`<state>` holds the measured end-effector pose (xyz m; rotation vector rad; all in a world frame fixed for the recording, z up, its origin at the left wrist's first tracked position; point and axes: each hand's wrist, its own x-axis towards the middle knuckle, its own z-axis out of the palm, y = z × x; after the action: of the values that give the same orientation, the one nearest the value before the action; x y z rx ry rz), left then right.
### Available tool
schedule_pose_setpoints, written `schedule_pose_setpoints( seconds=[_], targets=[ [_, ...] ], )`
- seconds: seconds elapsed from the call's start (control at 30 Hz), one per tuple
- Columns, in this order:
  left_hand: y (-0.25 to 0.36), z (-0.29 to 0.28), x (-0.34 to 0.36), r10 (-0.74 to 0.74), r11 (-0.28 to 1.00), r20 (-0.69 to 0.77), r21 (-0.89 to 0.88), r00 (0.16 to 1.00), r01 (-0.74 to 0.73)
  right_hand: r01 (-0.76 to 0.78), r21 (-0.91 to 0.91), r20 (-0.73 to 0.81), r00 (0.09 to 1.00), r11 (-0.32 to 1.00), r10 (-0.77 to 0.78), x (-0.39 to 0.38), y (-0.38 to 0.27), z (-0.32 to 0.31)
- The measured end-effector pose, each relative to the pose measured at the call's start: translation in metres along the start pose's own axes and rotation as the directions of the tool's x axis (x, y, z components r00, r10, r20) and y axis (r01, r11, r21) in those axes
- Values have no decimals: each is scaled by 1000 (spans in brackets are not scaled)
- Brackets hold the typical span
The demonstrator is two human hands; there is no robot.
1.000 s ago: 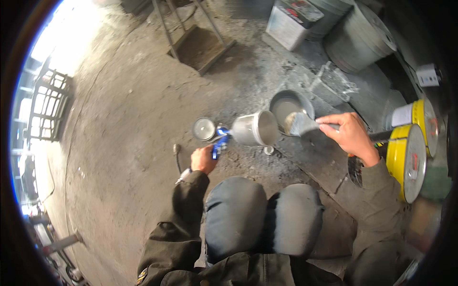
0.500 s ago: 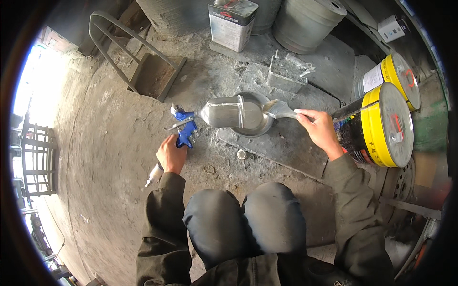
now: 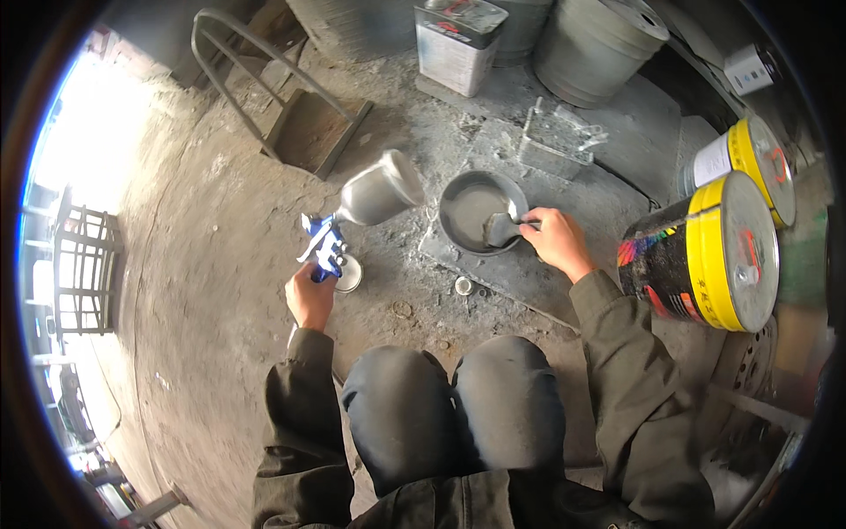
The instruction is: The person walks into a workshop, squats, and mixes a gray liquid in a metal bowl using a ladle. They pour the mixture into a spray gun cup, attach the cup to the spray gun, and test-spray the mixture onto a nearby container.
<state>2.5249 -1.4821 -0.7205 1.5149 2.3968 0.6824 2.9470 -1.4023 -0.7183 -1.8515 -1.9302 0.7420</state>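
Note:
My left hand point(image 3: 310, 295) is closed round the handle of a blue and silver spray gun point(image 3: 325, 242). The gun's grey gravity cup point(image 3: 381, 190) leans to the upper right, its wide end apart from the pan. In my right hand point(image 3: 561, 240) is the handle of a grey flat paintbrush point(image 3: 503, 231), coated in silver. Its fan-shaped head dips into a round metal pan point(image 3: 447, 231), which holds thin grey liquid. A pale round lid point(image 3: 350, 275) lies on the floor beside the gun. Near the pan is a small cap point(image 3: 463, 286).
Black and yellow paint drums point(image 3: 708, 256) stand on the right. At the back are a rectangular tin point(image 3: 456, 53) and a large grey drum point(image 3: 595, 53). A crusted wire-handled tray point(image 3: 555, 145) sits beyond the pan. A long-handled metal dustpan point(image 3: 308, 132) rests at the back left.
The spray gun has moved left and tipped more upright, its cup leaving the pan's edge. My right hand has come slightly left and down, bringing the brush head lower in the pan.

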Motion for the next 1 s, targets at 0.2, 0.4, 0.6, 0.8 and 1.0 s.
schedule_pose_setpoints(
  seconds=[0.2, 0.4, 0.6, 0.8, 1.0],
  targets=[
    [-100, 8, -29, -360, 877, 170, -275, 917, 395, -106, 268, -71, 989, 957, 130, 21, 60, 37],
    [-274, 14, -30, -513, 858, -108, -104, 851, 504, -181, 400, 81, 983, 899, 162, 14, 52, 50],
    [-324, 39, -30, -421, 904, -186, -7, 888, 427, -207, 436, 112, 978, 876, 176, 4, 61, 42],
    [-282, 31, -48, -316, 920, -347, 115, 883, 375, -312, 386, 164, 949, 868, 269, 2, 49, 36],
    [-192, 77, -40, -281, 836, 200, -429, 939, 342, -296, 426, 120, 955, 855, 271, -4, 43, 35]
  ],
)
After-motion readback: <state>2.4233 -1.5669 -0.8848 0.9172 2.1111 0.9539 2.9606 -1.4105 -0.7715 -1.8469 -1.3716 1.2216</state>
